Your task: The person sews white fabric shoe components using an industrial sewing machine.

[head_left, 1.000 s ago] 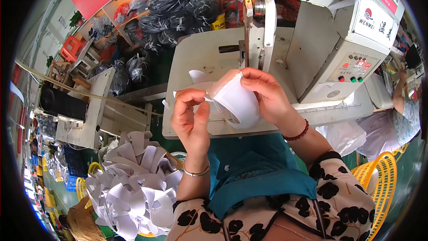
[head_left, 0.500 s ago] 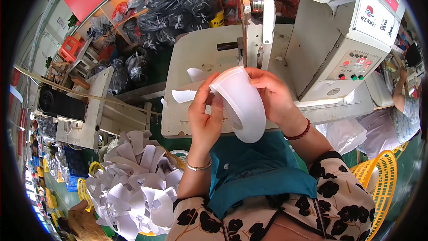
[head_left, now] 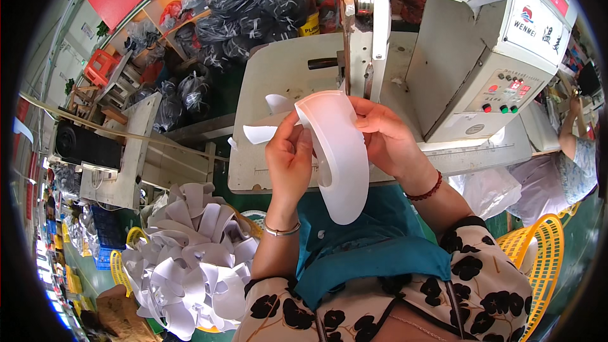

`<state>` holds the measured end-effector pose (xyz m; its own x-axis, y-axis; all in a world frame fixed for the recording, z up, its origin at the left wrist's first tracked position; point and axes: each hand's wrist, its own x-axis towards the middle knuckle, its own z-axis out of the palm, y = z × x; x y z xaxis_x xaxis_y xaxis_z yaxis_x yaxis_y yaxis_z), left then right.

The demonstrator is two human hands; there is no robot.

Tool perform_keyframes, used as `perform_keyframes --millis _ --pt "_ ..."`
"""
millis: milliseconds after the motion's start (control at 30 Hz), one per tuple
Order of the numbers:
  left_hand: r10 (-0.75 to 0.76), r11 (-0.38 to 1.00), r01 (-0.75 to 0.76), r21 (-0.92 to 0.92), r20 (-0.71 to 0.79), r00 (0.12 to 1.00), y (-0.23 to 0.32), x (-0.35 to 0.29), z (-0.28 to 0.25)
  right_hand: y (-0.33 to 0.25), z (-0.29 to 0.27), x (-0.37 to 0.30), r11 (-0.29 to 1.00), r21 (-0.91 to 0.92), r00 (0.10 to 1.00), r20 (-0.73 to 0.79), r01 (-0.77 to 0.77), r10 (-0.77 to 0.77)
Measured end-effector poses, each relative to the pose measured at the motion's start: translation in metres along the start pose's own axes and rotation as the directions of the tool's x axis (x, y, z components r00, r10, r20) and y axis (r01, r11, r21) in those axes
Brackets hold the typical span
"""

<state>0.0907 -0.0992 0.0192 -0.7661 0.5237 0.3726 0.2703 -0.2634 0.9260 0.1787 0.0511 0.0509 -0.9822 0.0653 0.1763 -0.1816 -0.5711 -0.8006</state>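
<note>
Between my hands is a curved white shoe upper (head_left: 342,158), bent round with its rounded end hanging down over my apron. My left hand (head_left: 290,158) pinches its left edge near the top, thumb on the inner side. On its right edge, the fingers and thumb of my right hand (head_left: 384,128) are closed. The upper hides some fingertips of both hands. Just beyond it rises the narrow post of a machine (head_left: 364,50). Two loose white pieces, a flat one (head_left: 258,133) and a smaller one (head_left: 277,103), lie on the pale machine table (head_left: 272,69) left of my hands.
A large heap of white pieces (head_left: 190,259) fills a yellow basket at my lower left. Another yellow basket (head_left: 550,259) stands at right. A control box (head_left: 487,98) with buttons sits right of the post. Black bags (head_left: 237,6) are piled behind. A person (head_left: 573,152) is at far right.
The white upper has turned and straightened, its rounded end now reaching lower toward me. Both hands have shifted slightly while keeping hold. At lower left, another person's hand is no longer seen clearly.
</note>
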Motion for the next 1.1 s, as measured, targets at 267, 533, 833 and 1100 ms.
perform_keyframes --millis 267,533,833,1100 --pt "-0.040 0.999 0.040 -0.001 -0.010 0.999 -0.002 0.001 0.001 0.004 -0.006 0.001 0.998 0.064 0.999 -0.034 -0.024 0.026" --pt "-0.040 0.999 0.040 -0.015 0.034 0.999 -0.007 0.002 -0.004 0.003 -0.005 -0.002 0.998 0.048 0.996 -0.072 -0.048 0.052" --pt "0.051 0.985 -0.044 0.165 -0.038 0.998 -0.015 -0.001 -0.005 0.018 -0.033 -0.020 0.999 -0.033 0.943 -0.331 -0.028 0.016" --pt "0.140 0.987 -0.144 0.077 0.055 0.989 -0.023 0.000 0.004 0.031 -0.036 -0.028 0.992 0.012 0.936 -0.329 -0.125 0.122"
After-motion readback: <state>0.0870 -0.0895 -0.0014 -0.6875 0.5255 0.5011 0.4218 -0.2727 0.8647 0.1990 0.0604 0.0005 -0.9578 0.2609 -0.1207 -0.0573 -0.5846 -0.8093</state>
